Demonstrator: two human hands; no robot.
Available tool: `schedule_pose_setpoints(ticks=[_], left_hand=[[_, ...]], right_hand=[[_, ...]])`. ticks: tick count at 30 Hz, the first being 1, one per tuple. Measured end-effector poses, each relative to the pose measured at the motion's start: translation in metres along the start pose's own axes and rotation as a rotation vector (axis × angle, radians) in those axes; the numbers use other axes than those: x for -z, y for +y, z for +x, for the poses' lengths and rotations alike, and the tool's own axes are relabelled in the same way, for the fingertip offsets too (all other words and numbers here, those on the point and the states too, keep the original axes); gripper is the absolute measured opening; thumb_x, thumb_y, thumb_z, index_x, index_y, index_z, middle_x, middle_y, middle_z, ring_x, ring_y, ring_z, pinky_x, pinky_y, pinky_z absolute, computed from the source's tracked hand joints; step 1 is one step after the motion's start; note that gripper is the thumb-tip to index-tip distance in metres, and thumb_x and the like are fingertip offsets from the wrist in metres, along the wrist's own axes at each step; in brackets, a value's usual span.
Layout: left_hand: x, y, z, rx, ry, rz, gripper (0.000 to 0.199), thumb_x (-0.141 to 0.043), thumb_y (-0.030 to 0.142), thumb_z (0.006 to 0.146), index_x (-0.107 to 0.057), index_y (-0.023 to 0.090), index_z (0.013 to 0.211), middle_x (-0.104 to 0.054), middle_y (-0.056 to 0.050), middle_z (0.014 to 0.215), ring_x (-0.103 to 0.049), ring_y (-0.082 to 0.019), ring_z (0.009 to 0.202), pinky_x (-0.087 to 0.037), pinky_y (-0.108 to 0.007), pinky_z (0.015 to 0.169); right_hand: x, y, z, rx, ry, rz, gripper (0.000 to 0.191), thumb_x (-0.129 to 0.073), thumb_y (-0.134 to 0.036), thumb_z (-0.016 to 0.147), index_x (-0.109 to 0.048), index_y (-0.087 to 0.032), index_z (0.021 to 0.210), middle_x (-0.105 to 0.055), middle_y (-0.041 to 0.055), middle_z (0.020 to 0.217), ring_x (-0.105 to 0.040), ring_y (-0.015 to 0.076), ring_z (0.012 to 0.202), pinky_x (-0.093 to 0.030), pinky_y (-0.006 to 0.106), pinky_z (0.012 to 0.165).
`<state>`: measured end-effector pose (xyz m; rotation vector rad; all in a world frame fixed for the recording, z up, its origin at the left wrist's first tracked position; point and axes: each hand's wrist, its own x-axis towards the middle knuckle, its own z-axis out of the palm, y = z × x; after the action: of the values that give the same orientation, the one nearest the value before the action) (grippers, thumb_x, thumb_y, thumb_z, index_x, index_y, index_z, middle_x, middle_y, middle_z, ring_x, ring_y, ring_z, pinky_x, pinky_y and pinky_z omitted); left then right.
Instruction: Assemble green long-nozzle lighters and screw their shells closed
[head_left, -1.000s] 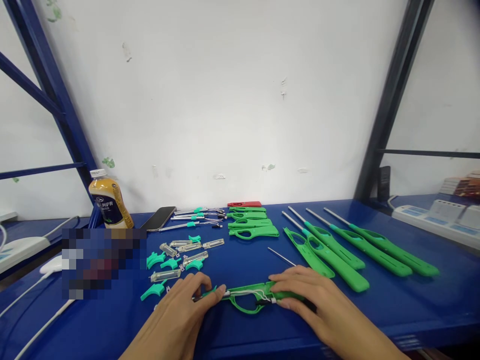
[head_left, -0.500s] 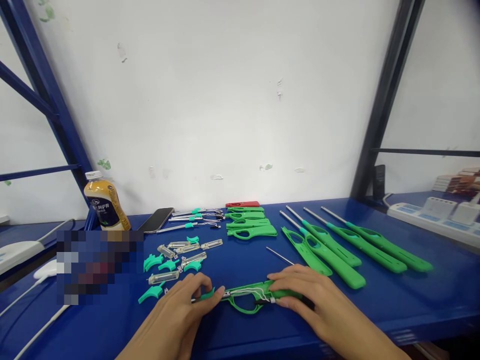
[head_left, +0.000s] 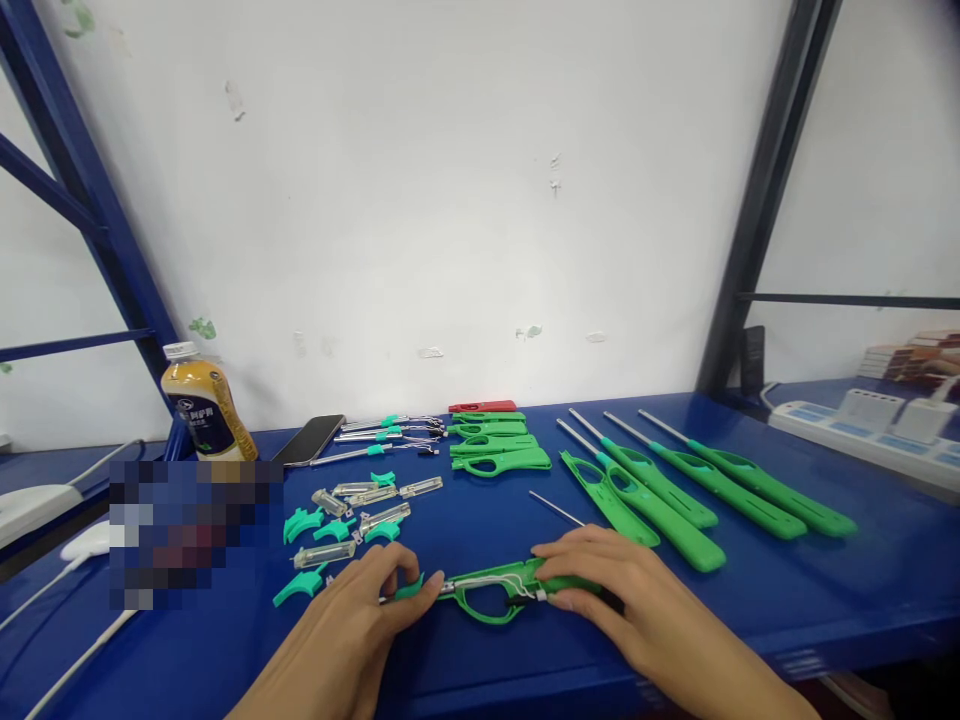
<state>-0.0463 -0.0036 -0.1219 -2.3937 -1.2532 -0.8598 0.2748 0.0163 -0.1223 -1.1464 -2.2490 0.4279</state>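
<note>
A green lighter handle half (head_left: 486,612) lies open side up on the table in front of me, white wires and a black piece running inside it. My right hand (head_left: 611,590) grips its right end between thumb and fingers. At the other end my left hand (head_left: 367,605) pinches a lighter tube (head_left: 405,590) with a teal collar, its metal end resting at the handle's tip. Most of the tube is hidden by my fingers. Teal triggers (head_left: 300,585) and clear fuel tanks (head_left: 324,555) lie scattered beyond my left hand.
Several green lighters with metal tubes (head_left: 697,550) lie at the right. Behind are green handle halves (head_left: 510,460), a red one (head_left: 482,407), wired tubes (head_left: 360,456) and a phone (head_left: 313,440). A thin metal rod (head_left: 556,508) lies near my right hand. A bottle (head_left: 206,405) stands left.
The whole view has shifted slightly. Both hands keep the same hold on the tube and the handle half, with no clear movement of the parts.
</note>
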Motion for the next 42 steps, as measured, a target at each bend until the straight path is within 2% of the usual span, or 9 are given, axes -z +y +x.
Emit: schedule_pose_setpoints(ticks=[7, 13, 16, 19, 24, 31, 36, 39, 42], left_hand=[[0.003, -0.003, 0.0, -0.057, -0.017, -0.005, 0.05, -0.038, 0.009, 0.099, -0.08, 0.032, 0.114, -0.066, -0.005, 0.092, -0.066, -0.015, 0.065, -0.054, -0.023, 0.057], [0.002, -0.008, -0.006, -0.108, -0.072, -0.053, 0.063, -0.037, 0.002, 0.097, -0.066, 0.037, 0.142, -0.07, -0.006, 0.1, -0.071, -0.018, 0.079, -0.058, -0.027, 0.067], [0.002, -0.008, -0.008, -0.1, -0.111, -0.047, 0.066, -0.038, 0.001, 0.096, -0.064, 0.037, 0.145, -0.072, -0.006, 0.102, -0.072, -0.02, 0.082, -0.059, -0.029, 0.07], [0.001, -0.008, -0.009, -0.092, -0.077, -0.058, 0.067, -0.036, 0.001, 0.097, -0.062, 0.038, 0.147, -0.073, -0.006, 0.104, -0.072, -0.021, 0.083, -0.06, -0.031, 0.07], [0.008, -0.005, -0.004, -0.114, -0.101, -0.067, 0.063, -0.04, 0.002, 0.097, -0.068, 0.036, 0.141, -0.075, -0.006, 0.101, -0.072, -0.02, 0.08, -0.061, -0.029, 0.071], [0.015, -0.002, -0.001, -0.092, -0.1, -0.075, 0.061, -0.038, 0.003, 0.097, -0.072, 0.035, 0.136, -0.076, -0.006, 0.102, -0.072, -0.019, 0.081, -0.062, -0.028, 0.072], [0.004, -0.003, -0.007, -0.058, -0.093, -0.058, 0.057, -0.041, 0.006, 0.099, -0.073, 0.037, 0.134, -0.076, -0.006, 0.106, -0.073, -0.019, 0.085, -0.063, -0.028, 0.074], [-0.008, -0.002, -0.013, 0.064, -0.008, -0.034, 0.053, -0.038, 0.011, 0.102, -0.079, 0.037, 0.123, -0.074, -0.006, 0.105, -0.071, -0.018, 0.079, -0.061, -0.025, 0.067], [-0.01, 0.001, -0.014, 0.108, -0.03, -0.077, 0.048, -0.037, 0.017, 0.106, -0.078, 0.037, 0.122, -0.071, -0.006, 0.104, -0.07, -0.017, 0.079, -0.061, -0.024, 0.069]], right_hand=[[-0.001, 0.002, 0.001, 0.019, -0.007, -0.004, 0.024, -0.063, -0.042, 0.107, -0.076, -0.038, 0.126, -0.075, -0.0032, 0.137, -0.061, 0.026, 0.135, -0.045, 0.046, 0.12], [0.0, 0.001, -0.001, 0.008, -0.015, 0.007, 0.026, -0.059, -0.045, 0.109, -0.072, -0.038, 0.13, -0.073, -0.0027, 0.138, -0.06, 0.0253, 0.136, -0.044, 0.044, 0.12], [0.003, -0.004, -0.004, -0.017, -0.018, 0.005, 0.03, -0.053, -0.047, 0.111, -0.066, -0.039, 0.136, -0.071, -0.0018, 0.14, -0.059, 0.0244, 0.138, -0.044, 0.042, 0.12], [0.005, -0.011, -0.004, 0.007, -0.03, -0.019, 0.028, -0.058, -0.048, 0.109, -0.065, -0.037, 0.133, -0.07, -0.0004, 0.14, -0.06, 0.0252, 0.136, -0.041, 0.044, 0.122], [0.002, -0.018, 0.007, 0.118, -0.003, -0.054, 0.011, -0.064, -0.035, 0.107, -0.072, -0.033, 0.115, -0.075, -0.0003, 0.128, -0.068, 0.0235, 0.122, -0.042, 0.044, 0.117], [-0.003, -0.014, 0.02, 0.232, 0.111, 0.003, 0.011, -0.064, -0.022, 0.107, -0.073, -0.027, 0.104, -0.079, -0.0027, 0.104, -0.071, 0.0193, 0.094, -0.048, 0.035, 0.092], [-0.003, -0.016, 0.021, 0.206, 0.088, 0.036, 0.012, -0.065, -0.019, 0.106, -0.075, -0.026, 0.104, -0.079, -0.003, 0.103, -0.071, 0.0176, 0.093, -0.05, 0.033, 0.092], [-0.001, -0.018, 0.02, 0.197, 0.072, 0.055, 0.013, -0.064, -0.021, 0.107, -0.077, -0.026, 0.105, -0.079, -0.0022, 0.104, -0.071, 0.0179, 0.096, -0.051, 0.033, 0.095], [0.002, -0.019, 0.017, 0.188, 0.046, 0.057, 0.015, -0.063, -0.023, 0.107, -0.078, -0.026, 0.108, -0.079, 0.0002, 0.109, -0.071, 0.0194, 0.102, -0.053, 0.033, 0.097]])
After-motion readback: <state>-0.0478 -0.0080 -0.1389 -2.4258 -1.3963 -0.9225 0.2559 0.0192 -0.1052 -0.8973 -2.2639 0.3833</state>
